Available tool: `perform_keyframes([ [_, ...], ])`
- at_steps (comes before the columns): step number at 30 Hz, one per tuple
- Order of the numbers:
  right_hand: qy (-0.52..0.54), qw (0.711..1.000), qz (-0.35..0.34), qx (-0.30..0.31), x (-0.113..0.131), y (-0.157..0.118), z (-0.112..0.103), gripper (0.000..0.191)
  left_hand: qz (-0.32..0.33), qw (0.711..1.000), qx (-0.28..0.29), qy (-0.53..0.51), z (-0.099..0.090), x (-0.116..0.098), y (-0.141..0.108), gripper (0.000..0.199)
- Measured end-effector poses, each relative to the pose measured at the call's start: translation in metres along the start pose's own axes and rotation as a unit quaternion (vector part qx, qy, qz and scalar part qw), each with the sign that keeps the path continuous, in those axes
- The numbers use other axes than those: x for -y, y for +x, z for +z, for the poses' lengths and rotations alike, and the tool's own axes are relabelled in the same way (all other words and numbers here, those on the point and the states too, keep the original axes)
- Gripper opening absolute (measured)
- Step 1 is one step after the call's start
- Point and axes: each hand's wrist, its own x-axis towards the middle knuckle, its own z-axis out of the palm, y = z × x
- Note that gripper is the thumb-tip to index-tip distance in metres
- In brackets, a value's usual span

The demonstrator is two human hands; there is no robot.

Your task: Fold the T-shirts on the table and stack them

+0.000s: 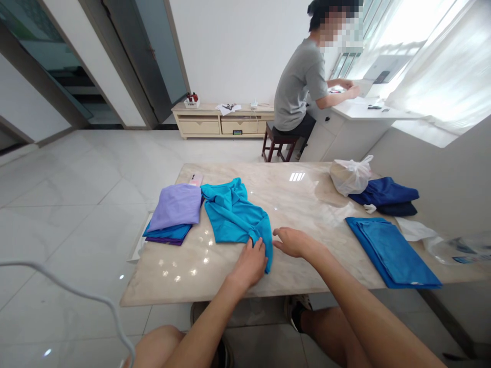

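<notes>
A turquoise long-sleeved shirt (238, 217) lies loosely bunched on the marble-patterned table (303, 204), one sleeve hanging toward the near edge. My left hand (251, 263) is on that sleeve, its curled fingers closed on the fabric. Just right of the sleeve, my right hand (293, 242) hovers with fingers apart and nothing in them. Left of the shirt is a stack of folded cloth, with a lavender piece (176, 204) on top and blue (172, 232) and purple layers beneath. A pink phone (196, 179) shows partly behind the stack.
At the right lie a folded blue cloth (391, 250), a white plastic bag (351, 176), dark blue cloth (387, 194) and a clear plastic package (460, 248). A seated person (299, 82) works at a white desk beyond. A grey cable (76, 289) crosses the lower left.
</notes>
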Motion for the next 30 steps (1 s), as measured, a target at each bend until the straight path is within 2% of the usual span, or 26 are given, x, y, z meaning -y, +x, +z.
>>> perform_keyframes([
  [2,-0.017,0.999,0.002,-0.041,0.000,0.001,-0.004,0.044,0.072,0.997,0.023,-0.002,0.001,-0.013,-0.006,0.050],
  [4,-0.017,0.998,-0.001,-0.060,0.000,0.003,-0.007,0.047,0.144,0.987,0.070,-0.035,-0.004,-0.021,-0.012,0.045],
  [6,-0.005,0.998,-0.015,-0.058,-0.002,0.007,-0.007,0.049,0.182,0.972,0.105,-0.106,-0.016,-0.023,-0.017,0.038],
  [7,0.000,0.999,-0.023,-0.049,-0.003,0.009,-0.006,0.050,0.182,0.968,0.103,-0.142,-0.022,-0.021,-0.017,0.036],
  [10,0.009,0.999,-0.040,-0.013,-0.006,0.014,0.004,0.051,0.133,0.976,0.021,-0.173,-0.035,-0.010,-0.016,0.036],
  [12,0.008,0.999,-0.040,0.013,-0.007,0.016,0.009,0.052,0.088,0.986,-0.039,-0.133,-0.037,0.002,-0.014,0.038],
  [14,0.007,0.999,-0.035,0.027,-0.009,0.017,0.012,0.055,0.030,0.993,-0.067,-0.087,-0.033,0.014,-0.012,0.043],
  [17,0.024,0.999,-0.040,-0.008,-0.013,0.019,0.011,0.063,-0.049,0.996,-0.042,-0.057,-0.021,0.029,-0.013,0.059],
  [20,0.041,0.997,-0.042,-0.042,-0.020,0.025,0.012,0.065,-0.082,0.995,0.008,-0.048,-0.011,0.037,-0.013,0.066],
  [24,0.046,0.997,-0.058,0.021,-0.024,0.032,0.024,0.074,-0.085,0.995,0.031,-0.048,-0.009,0.037,-0.012,0.068],
  [27,0.048,0.993,-0.074,0.084,-0.025,0.034,0.035,0.078,-0.078,0.996,0.023,-0.045,-0.014,0.034,-0.011,0.067],
  [30,0.030,0.994,-0.022,0.107,-0.028,0.035,0.041,0.083,-0.102,0.994,-0.003,-0.036,-0.022,0.033,-0.011,0.056],
])
